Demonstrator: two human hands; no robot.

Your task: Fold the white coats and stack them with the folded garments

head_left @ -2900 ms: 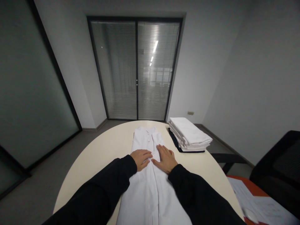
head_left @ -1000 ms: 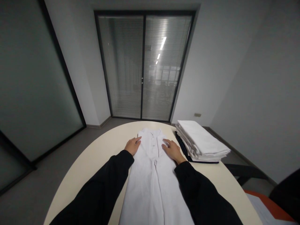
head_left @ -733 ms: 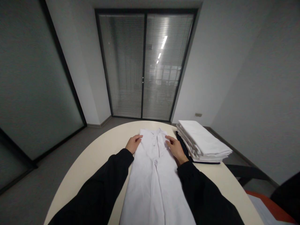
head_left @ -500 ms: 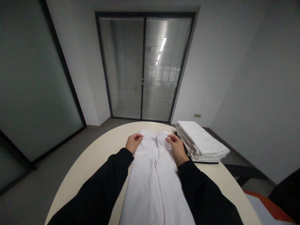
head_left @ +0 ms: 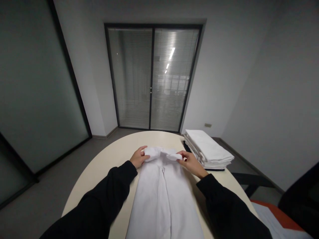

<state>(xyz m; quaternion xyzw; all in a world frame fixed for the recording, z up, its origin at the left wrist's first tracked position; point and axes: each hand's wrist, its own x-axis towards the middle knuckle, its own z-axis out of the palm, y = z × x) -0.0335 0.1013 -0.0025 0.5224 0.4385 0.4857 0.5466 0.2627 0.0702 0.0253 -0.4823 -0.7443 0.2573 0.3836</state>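
From the head view, the white garment point(head_left: 164, 202) stretches along the round table point(head_left: 119, 149), its far end curled up. The left hand point(head_left: 138, 157) pinches that end's left corner between thumb and fingers — the right hand point(head_left: 192, 163) pinches the right corner likewise. Right of the garment's far end sits a folded white stack point(head_left: 208, 146), dark fabric point(head_left: 186, 146) beneath it; beyond the garment — glass doors point(head_left: 132, 79).

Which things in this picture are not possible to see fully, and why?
In the head view:
White garment: near end cut off by the bottom edge; its folded-over far end hides what lies beneath.
Dark cloth: mostly hidden under the stack of folded white cloth.
Papers: any writing is too small; bottom edge cuts them.
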